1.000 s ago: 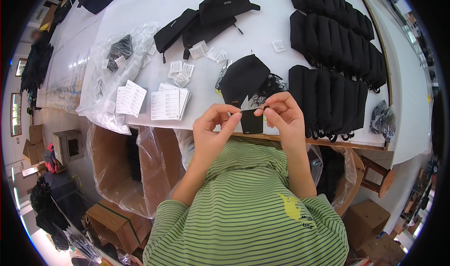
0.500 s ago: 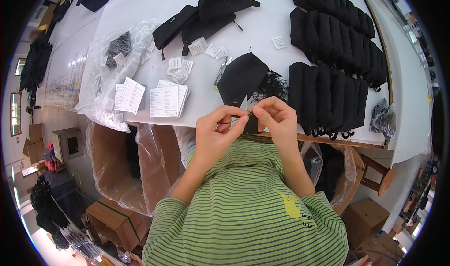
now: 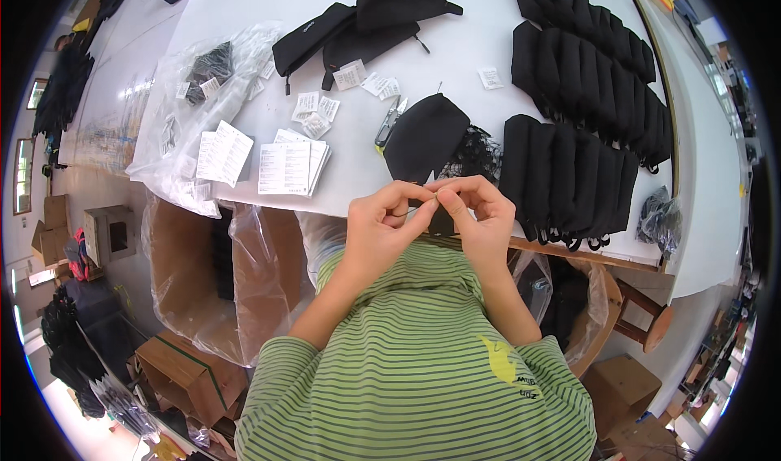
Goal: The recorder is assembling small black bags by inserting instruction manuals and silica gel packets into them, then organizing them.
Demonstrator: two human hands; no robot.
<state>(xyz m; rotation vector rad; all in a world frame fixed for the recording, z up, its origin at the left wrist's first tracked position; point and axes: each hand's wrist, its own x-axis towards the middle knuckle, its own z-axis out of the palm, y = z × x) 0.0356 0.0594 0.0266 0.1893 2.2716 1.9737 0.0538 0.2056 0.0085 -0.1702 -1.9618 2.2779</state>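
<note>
My left hand (image 3: 381, 225) and my right hand (image 3: 484, 215) meet at the near edge of the table, both closed in a pinch. Between their fingertips is a thin dark cord (image 3: 397, 215), mostly hidden by the fingers. A small dark flat piece (image 3: 442, 223) shows just below the fingertips; whether it hangs from the cord I cannot tell. Right beyond my hands lies a black fabric pouch (image 3: 427, 138). A tangle of black strings (image 3: 475, 154) is beside it on the right, and a small cutting tool (image 3: 391, 123) on its left.
Rows of black pouches (image 3: 561, 176) fill the table's right side; more black pouches (image 3: 399, 4) lie at the back. White printed cards (image 3: 285, 168), small white labels (image 3: 316, 113) and a clear plastic bag (image 3: 183, 128) are on the left. A lined carton (image 3: 191, 282) stands below the edge.
My hands have drawn slightly closer together, fingertips now touching at the cord. The whole view has shifted a little; the things on the table lie as before.
</note>
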